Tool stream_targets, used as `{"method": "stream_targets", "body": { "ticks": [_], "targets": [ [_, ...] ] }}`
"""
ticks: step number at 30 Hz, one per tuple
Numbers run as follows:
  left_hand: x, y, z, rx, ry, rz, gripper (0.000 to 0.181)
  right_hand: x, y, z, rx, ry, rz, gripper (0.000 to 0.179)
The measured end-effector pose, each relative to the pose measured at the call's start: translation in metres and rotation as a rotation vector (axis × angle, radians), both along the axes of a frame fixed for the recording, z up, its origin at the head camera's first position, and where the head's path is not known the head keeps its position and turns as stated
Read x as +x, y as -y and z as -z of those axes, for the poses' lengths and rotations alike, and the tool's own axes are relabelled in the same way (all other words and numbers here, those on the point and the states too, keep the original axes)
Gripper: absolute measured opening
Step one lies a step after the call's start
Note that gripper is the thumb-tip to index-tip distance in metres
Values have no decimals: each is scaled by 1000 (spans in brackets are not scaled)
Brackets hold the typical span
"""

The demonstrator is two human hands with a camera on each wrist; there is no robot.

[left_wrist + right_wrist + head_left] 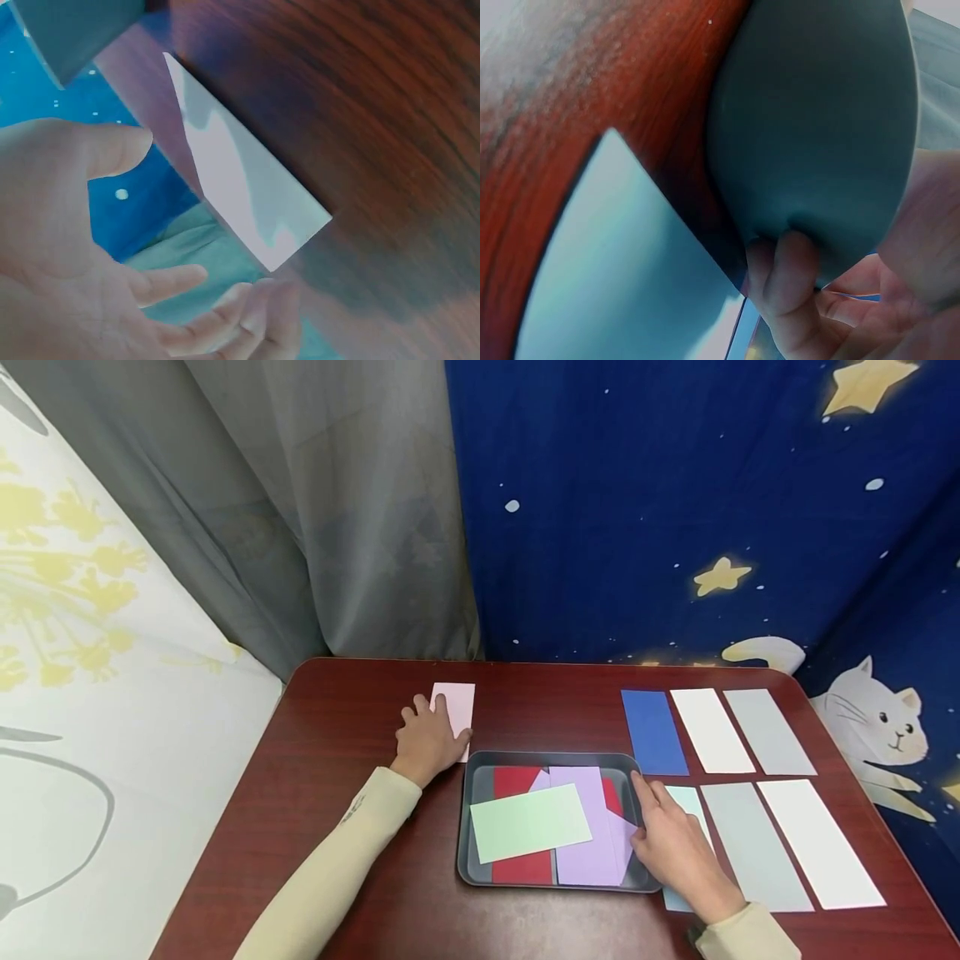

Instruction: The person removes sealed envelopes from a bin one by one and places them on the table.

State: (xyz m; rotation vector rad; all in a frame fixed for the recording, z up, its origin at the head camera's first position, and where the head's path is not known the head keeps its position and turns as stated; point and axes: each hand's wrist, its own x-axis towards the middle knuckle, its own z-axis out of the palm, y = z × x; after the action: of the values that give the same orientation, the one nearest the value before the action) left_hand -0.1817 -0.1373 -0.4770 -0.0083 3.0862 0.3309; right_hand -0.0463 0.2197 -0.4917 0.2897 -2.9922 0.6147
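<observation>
My left hand [425, 739] hovers with spread fingers over a pale pink card [457, 703] at the back of the table. In the left wrist view that card [236, 176] lies flat, thumb and fingers apart from it. My right hand [678, 852] grips the right side of a dark grey tray [555, 756], its thumb at the rim. The right wrist view has fingertips [793, 262] pressed to the tray's outer wall. Inside the tray, a light green card [531, 822] lies slanted across purple cards [577, 789] and red cards [513, 781].
Right of the tray, cards lie in two rows on the brown table [360, 718]: a blue card [655, 732], white card [712, 731] and grey card [770, 731] behind. In front are a pale blue card [686, 797], partly covered by my right hand, a grey-green card [757, 847] and another white card [821, 843].
</observation>
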Motion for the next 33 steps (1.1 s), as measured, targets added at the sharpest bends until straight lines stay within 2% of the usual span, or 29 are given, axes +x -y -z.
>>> {"method": "stream_targets", "body": {
  "ticks": [5, 11, 14, 19, 22, 24, 33],
  "targets": [
    [14, -1, -9, -10, -113, 89, 78, 0, -1, 1, 2, -2, 2, 84],
    [40, -9, -20, 2, -295, 238, 73, 0, -1, 1, -2, -9, -3, 84],
    [54, -14, -24, 44, -355, 338, 69, 0, 0, 1, -2, -11, -6, 84],
    [70, -20, -24, 158, -384, 558, 62, -1, 0, 1, -1, -6, -5, 84],
    [79, -26, -23, 169, -368, 658, 61, -1, 0, 2, -3, -10, -5, 84],
    [85, -29, -22, 149, -337, 695, 64, -1, 0, 2, -4, -16, -6, 84],
    [104, -43, -7, 29, -96, 746, 87, -1, 0, 2, -6, -12, -6, 84]
  ]
}}
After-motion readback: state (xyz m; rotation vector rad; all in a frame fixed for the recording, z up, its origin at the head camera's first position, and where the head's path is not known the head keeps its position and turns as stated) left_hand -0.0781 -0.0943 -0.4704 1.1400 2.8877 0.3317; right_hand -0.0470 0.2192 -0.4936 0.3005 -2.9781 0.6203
